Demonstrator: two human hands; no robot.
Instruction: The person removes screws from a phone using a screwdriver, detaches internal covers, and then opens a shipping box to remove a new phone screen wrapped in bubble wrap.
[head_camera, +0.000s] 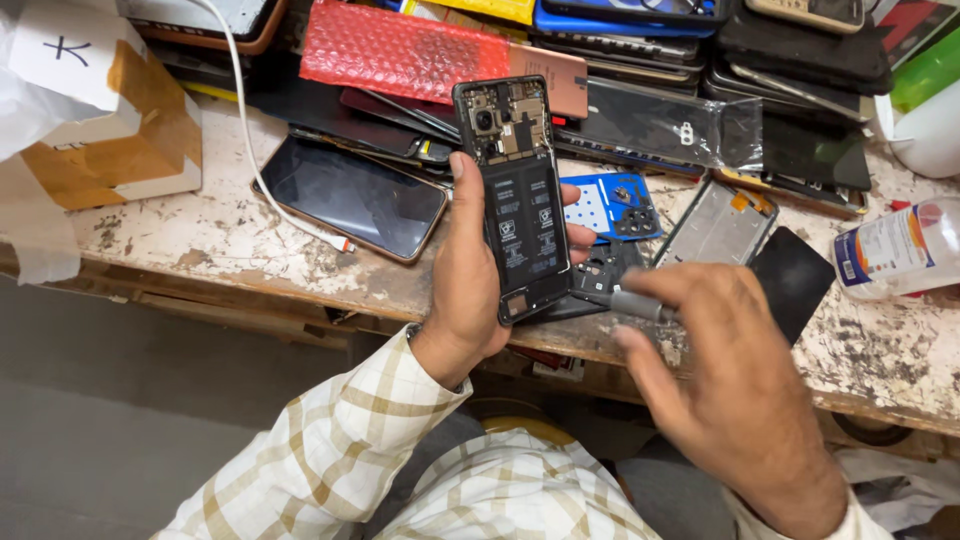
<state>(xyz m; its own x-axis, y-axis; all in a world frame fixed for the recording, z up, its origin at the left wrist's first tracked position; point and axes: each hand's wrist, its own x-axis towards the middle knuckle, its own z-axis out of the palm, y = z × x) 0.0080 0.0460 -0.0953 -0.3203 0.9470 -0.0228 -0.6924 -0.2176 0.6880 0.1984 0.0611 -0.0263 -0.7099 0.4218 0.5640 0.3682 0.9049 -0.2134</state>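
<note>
Black opened phone (520, 195), battery and circuit board exposed, clamped upright in left hand (470, 270) fingers; right hand (725, 370) fingers pinch grey metal screwdriver (628, 303) above chipped white surface (200, 235).

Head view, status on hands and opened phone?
Left hand grips black back-off smartphone upright. Right hand holds grey slim tool beside it. Loose black phone parts beneath.

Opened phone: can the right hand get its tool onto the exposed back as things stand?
Probably yes. The left hand grips the opened phone by its edges, back uncovered, and the right hand with its grey tool is right beside it.
</note>
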